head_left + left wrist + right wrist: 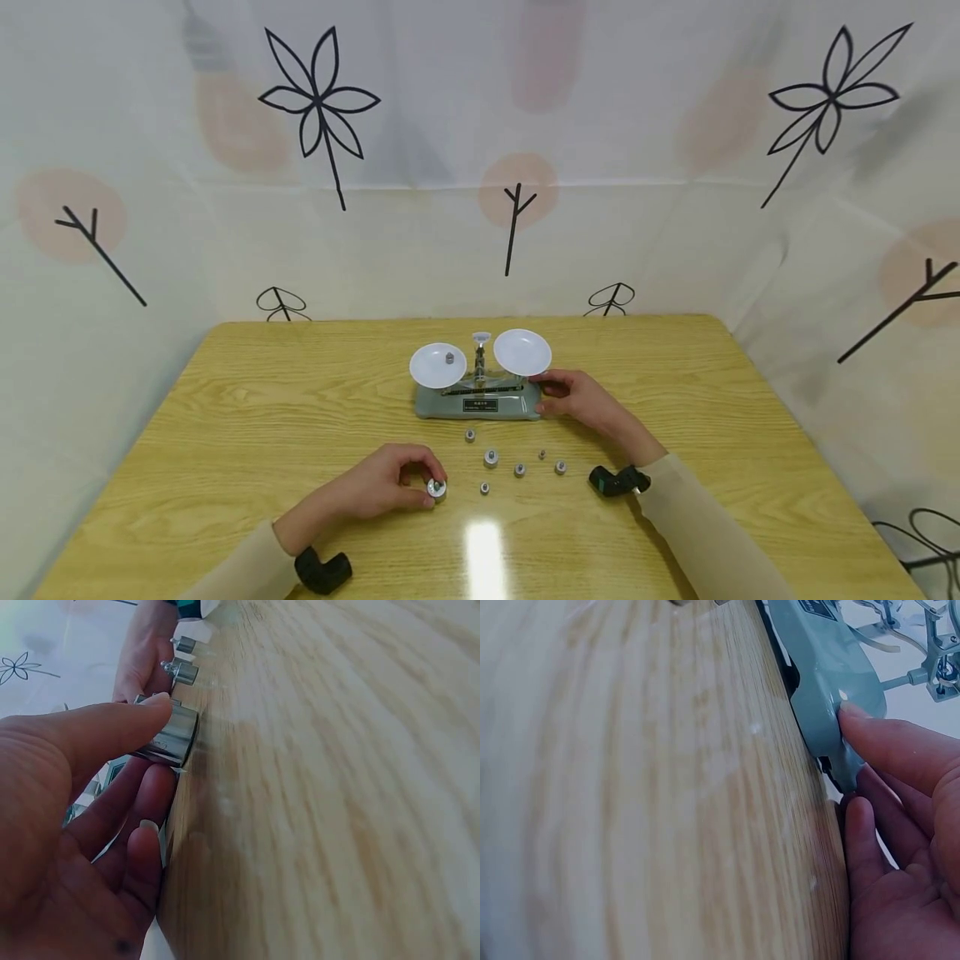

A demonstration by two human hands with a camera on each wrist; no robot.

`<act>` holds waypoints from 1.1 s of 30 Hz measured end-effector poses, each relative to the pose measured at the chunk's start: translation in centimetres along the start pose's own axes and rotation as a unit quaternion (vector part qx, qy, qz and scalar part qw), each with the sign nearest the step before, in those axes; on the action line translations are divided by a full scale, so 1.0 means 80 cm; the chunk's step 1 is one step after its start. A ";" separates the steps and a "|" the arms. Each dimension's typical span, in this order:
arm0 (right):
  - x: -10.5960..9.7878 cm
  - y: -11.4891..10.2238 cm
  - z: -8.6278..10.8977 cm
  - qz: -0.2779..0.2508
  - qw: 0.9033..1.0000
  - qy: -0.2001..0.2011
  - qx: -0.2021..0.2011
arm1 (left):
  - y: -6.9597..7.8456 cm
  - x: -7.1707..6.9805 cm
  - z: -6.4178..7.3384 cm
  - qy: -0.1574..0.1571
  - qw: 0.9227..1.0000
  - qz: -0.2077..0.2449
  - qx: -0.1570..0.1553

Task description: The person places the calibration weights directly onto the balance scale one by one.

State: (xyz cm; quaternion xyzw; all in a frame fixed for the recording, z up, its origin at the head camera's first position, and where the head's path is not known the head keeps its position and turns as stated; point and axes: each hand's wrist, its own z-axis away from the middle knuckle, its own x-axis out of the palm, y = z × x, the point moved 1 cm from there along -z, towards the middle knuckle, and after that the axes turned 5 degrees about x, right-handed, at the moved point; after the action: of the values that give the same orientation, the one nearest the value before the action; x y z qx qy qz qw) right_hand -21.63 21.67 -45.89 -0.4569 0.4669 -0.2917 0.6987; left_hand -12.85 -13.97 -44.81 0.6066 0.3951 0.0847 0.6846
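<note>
A balance scale point(480, 403) with a grey-green base and two white pans stands toward the back of the table. One small metal weight point(450, 357) sits in its left pan point(431, 372), which hangs lower than the right pan point(522, 352). Between thumb and fingers, my left hand point(386, 481) pinches a large metal weight point(437, 490) at the table surface. My right hand point(581, 398) grips the right end of the base point(832, 690); in the right wrist view the thumb presses its side and the other fingers reach behind it.
Several loose weights of different sizes lie in front of the scale, among them a larger one point(491, 458) and a tiny one point(542, 454). The wooden table point(285, 392) meets a patterned cloth point(420, 250) at the back.
</note>
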 end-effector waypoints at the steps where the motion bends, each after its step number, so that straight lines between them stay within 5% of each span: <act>1: 0.000 0.000 0.000 -0.001 1.000 0.000 0.000 | 0.000 0.000 -0.001 0.000 1.000 -0.004 -0.001; 33: 0.001 0.005 -0.001 -0.010 1.000 -0.001 0.000 | 0.001 -0.003 -0.002 0.014 0.998 -0.064 0.018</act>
State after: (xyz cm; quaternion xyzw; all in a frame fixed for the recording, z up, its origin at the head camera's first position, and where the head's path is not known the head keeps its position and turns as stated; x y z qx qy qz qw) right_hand -21.69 21.73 -46.26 -0.4619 0.4617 -0.2976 0.6964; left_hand -13.06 -13.96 -44.59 0.5912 0.4436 0.0421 0.6722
